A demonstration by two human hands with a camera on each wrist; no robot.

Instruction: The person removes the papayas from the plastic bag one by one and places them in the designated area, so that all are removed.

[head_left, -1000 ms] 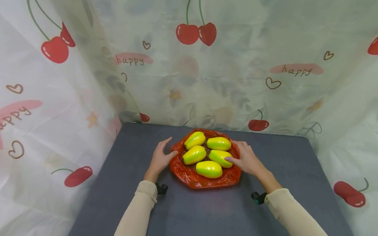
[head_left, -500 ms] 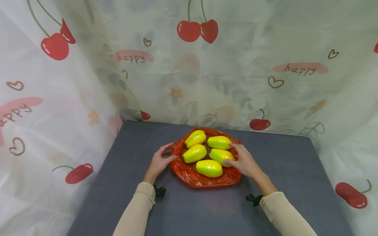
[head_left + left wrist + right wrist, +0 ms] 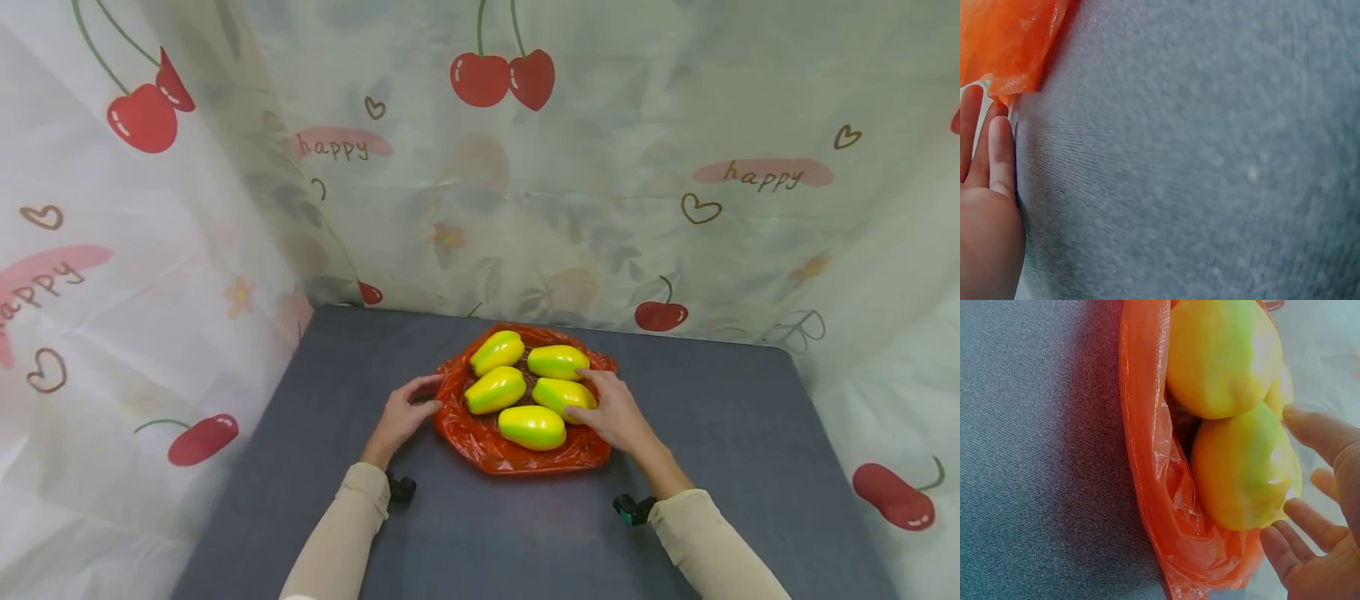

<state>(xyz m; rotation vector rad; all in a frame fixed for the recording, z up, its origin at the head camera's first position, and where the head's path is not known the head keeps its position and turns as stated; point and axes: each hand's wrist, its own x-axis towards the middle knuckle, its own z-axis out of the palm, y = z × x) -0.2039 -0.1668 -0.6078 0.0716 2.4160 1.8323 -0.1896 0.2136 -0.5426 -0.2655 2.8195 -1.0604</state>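
Note:
Several glossy yellow-green papayas (image 3: 532, 428) lie in a crinkled red plastic bag (image 3: 480, 450), its mouth spread wide around them. My left hand (image 3: 399, 418) is at the bag's left edge, thumb and fingers apart. In the left wrist view its extended fingers (image 3: 1002, 153) reach the hanging edge of the bag. On the other side, my right hand (image 3: 617, 414) reaches over the bag's right rim, its thumb overlapping the right-hand papaya (image 3: 558, 394). The right wrist view shows this hand's fingers spread, with the thumb tip (image 3: 1300, 422) right at a papaya (image 3: 1244, 469).
A dark grey tabletop (image 3: 517, 542) lies under the bag. White curtains (image 3: 480, 225) printed with cherries and "happy" enclose the table at the back and both sides. A small black device (image 3: 633, 509) sits at each wrist.
My left hand has drawn slightly down and its fingers have come in to the bag's edge. My right hand has shifted inward, to the left, over the right-hand papayas. The bag has hardly moved.

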